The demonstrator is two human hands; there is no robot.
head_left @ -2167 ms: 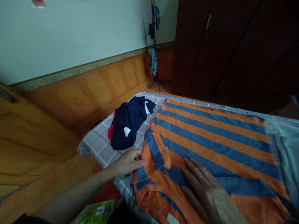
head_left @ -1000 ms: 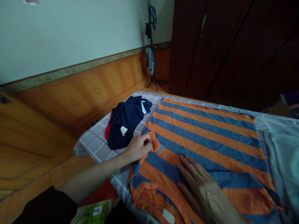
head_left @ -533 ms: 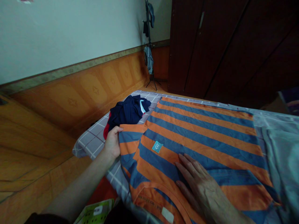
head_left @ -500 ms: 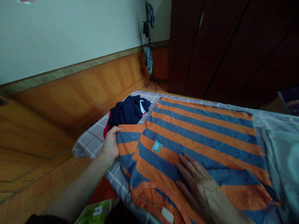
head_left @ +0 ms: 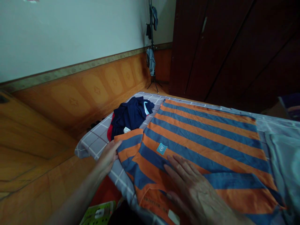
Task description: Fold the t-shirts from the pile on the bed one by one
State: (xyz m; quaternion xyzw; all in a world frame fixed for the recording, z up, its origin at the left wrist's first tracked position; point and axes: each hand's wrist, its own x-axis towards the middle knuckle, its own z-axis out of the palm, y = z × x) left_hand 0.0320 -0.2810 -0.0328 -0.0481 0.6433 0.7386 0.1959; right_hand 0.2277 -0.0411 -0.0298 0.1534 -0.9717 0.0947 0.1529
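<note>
Probably the orange-and-blue striped cloth shirt point(head_left: 206, 134), beside the crumpled navy garment point(head_left: 130, 114), handles light and soft; the left hand point(head_left: 109, 156) grips its sleeve hem point(head_left: 116, 137), a good hold; the right hand point(head_left: 187, 181) lies spread.

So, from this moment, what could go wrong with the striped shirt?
The sleeve held by the left hand borders the navy garment in this view; whether they touch is unclear, but it might catch. The right hand lies spread on the shirt, so pulling the sleeve could wrinkle the part between the hands. The collar lies near the edge of the sheet, so that end might slip off.
</note>
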